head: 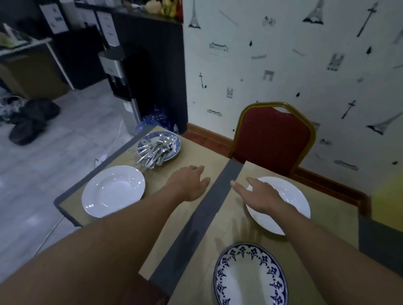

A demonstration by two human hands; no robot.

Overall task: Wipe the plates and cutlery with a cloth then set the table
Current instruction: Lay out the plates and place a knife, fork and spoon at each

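Two tan tables [191, 227] stand side by side with a grey strip between them. A white deep plate [113, 191] lies on the left table. Behind it a blue-patterned plate [176, 145] holds a heap of metal cutlery [155, 150]. On the right table lie another white deep plate [292, 200] and, nearer me, a blue-rimmed plate [250, 282]. My left hand [189, 182] hovers palm down over the left table, fingers apart, holding nothing. My right hand [261, 196] reaches over the left rim of the right white plate, fingers extended. No cloth is in view.
A red chair with a gold frame [273, 135] stands at the far side of the right table, against the patterned wall. A water dispenser [119, 83] and blue bottles [154, 120] stand beyond the left table. Black bags [32, 118] lie on the floor at left.
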